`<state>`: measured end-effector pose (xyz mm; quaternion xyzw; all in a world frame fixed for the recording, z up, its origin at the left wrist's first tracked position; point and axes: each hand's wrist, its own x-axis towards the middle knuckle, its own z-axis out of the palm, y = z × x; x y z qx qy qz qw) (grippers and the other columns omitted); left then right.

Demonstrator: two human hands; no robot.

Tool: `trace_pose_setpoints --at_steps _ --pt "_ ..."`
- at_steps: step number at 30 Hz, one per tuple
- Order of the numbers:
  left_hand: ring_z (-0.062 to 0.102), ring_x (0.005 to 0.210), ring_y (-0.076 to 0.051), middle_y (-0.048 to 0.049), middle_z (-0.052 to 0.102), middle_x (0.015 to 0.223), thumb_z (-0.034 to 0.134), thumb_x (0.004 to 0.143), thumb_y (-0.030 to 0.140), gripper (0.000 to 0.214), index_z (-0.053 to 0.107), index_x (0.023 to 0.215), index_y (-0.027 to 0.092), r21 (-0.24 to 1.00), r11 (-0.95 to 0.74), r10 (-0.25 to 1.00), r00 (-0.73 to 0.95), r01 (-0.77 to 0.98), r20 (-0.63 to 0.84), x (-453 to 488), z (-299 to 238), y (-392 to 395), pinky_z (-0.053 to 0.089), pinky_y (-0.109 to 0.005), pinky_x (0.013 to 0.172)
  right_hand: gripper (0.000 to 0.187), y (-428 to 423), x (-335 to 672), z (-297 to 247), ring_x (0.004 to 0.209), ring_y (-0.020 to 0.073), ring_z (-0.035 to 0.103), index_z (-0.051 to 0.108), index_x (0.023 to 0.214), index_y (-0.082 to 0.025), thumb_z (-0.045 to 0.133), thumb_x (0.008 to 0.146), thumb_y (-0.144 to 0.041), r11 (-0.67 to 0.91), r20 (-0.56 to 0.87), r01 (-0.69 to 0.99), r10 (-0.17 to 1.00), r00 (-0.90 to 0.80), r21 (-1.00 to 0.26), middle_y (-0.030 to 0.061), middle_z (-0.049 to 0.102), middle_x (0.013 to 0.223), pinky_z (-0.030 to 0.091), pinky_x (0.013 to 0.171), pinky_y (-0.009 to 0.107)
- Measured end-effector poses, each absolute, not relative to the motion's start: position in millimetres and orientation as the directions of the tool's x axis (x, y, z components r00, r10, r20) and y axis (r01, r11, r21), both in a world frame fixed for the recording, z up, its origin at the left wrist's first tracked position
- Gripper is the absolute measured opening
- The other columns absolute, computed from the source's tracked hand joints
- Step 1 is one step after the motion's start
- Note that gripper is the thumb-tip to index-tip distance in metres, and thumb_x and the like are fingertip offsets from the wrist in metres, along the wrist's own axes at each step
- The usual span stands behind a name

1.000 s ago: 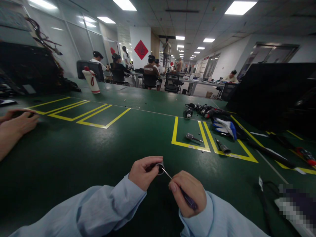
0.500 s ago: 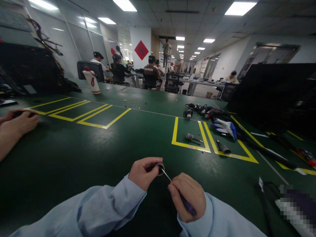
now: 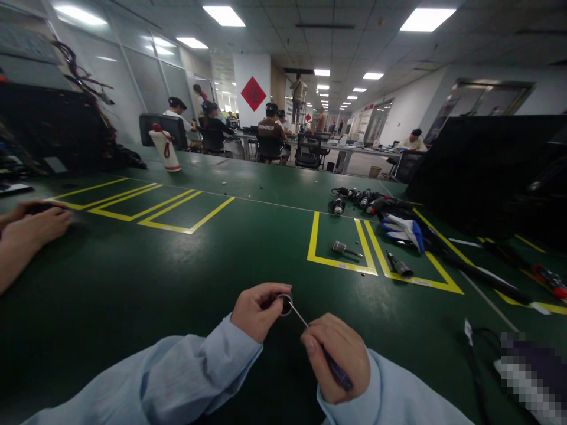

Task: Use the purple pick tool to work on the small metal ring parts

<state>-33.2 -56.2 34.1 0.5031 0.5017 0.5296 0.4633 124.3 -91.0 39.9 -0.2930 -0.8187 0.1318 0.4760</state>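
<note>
My left hand (image 3: 260,313) is closed around a small hollow metal cylinder (image 3: 290,300), its round open end turned toward me. Most of the cylinder is hidden by the fingers. In my right hand (image 3: 339,357) is a screwdriver (image 3: 333,367) with a dark purple handle, gripped in the fist. Its thin shaft slants up and left, the tip at the cylinder's opening; how deep it reaches I cannot tell. Beyond my hands, a metal cylinder on a thin shaft (image 3: 346,249) lies inside a yellow-taped box, and a similar cup-ended metal piece (image 3: 400,265) lies to its right.
At the right lie a blue-and-white glove (image 3: 404,229), dark cabled tools (image 3: 354,198) and a red-handled tool (image 3: 549,280). A white cup (image 3: 166,152) stands far left on the green table (image 3: 199,283). Another person's hands (image 3: 38,224) are at the left edge.
Both hands keep their grip, and the screwdriver tip stays at the cylinder's opening. The cylinder and my hands have shifted only very slightly.
</note>
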Motion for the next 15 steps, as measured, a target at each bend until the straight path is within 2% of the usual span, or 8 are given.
trace_pose_setpoints --at_steps 4,6,7,9,11,13,15 --pt "0.062 0.069 -0.019 -0.0063 0.066 0.076 0.06 0.059 0.022 0.021 0.063 0.076 0.012 0.989 0.022 0.994 -0.102 -0.149 -0.038 -44.6 30.2 -38.8 0.054 -0.031 0.054 0.018 -86.6 126.0 37.9 0.056 0.0134 0.052 0.057 0.072 -0.016 0.041 0.077 -0.012 0.781 0.755 0.28 0.619 -0.219 -0.559 0.004 0.058 0.06 0.04 0.052 0.027" --pt "0.062 0.07 -0.019 -0.0054 0.065 0.079 0.065 0.054 0.023 0.031 0.061 0.083 0.013 0.971 0.005 0.984 -0.169 -0.241 -0.047 -59.1 23.9 -20.4 0.054 -0.034 0.06 0.021 -78.8 128.1 34.4 0.054 0.0127 0.053 0.058 0.066 -0.017 0.041 0.079 -0.017 0.711 0.716 0.25 0.693 -0.09 -0.657 0.0028 0.057 0.057 0.041 0.051 0.026" --pt "0.062 0.07 -0.018 -0.0043 0.065 0.079 0.068 0.05 0.022 0.039 0.06 0.088 0.013 0.975 -0.028 0.976 -0.216 -0.219 -0.021 -68.2 20.0 -9.6 0.053 -0.034 0.065 0.022 -73.0 130.0 31.8 0.052 0.0126 0.053 0.058 0.064 -0.017 0.043 0.079 -0.021 0.648 0.661 0.23 0.75 -0.026 -0.726 0.0024 0.057 0.056 0.041 0.05 0.025" --pt "0.062 0.07 -0.017 -0.0024 0.064 0.078 0.071 0.043 0.018 0.051 0.058 0.092 0.013 0.99 -0.116 0.951 -0.297 -0.082 0.087 -87.7 12.0 12.4 0.05 -0.035 0.073 0.024 -57.3 135.6 24.9 0.05 0.013 0.054 0.06 0.061 -0.017 0.05 0.077 -0.032 0.469 0.484 0.156 0.871 0.08 -0.869 0.0023 0.059 0.054 0.043 0.049 0.025" --pt "0.061 0.073 -0.019 -0.0028 0.063 0.078 0.07 0.043 0.02 0.051 0.059 0.092 0.013 0.983 -0.171 0.92 -0.345 0.073 0.186 -104.9 5.4 31.5 0.049 -0.035 0.075 0.027 -38.3 143.2 16.1 0.047 0.0138 0.055 0.061 0.061 -0.016 0.058 0.07 -0.041 0.272 0.269 -0.008 0.954 0.13 -0.962 0.0027 0.061 0.052 0.045 0.047 0.025" --pt "0.061 0.076 -0.019 -0.004 0.062 0.08 0.067 0.047 0.022 0.045 0.059 0.091 0.013 0.951 -0.21 0.882 -0.376 0.227 0.284 -115.4 1.8 44.2 0.049 -0.035 0.075 0.031 -19.9 151.3 7.0 0.046 0.0144 0.057 0.062 0.059 -0.015 0.067 0.059 -0.045 0.122 0.099 -0.202 0.988 0.118 -0.972 0.0028 0.062 0.049 0.047 0.046 0.025" --pt "0.059 0.078 -0.02 -0.0057 0.06 0.086 0.063 0.055 0.024 0.039 0.06 0.093 0.015 0.869 -0.27 0.828 -0.361 0.414 0.429 -117.2 2.1 49.5 0.049 -0.034 0.072 0.033 -6.0 157.3 -0.5 0.045 0.0139 0.058 0.063 0.062 -0.014 0.072 0.053 -0.045 0.023 0.005 -0.364 0.999 0.051 -0.931 0.0029 0.064 0.049 0.046 0.046 0.024"
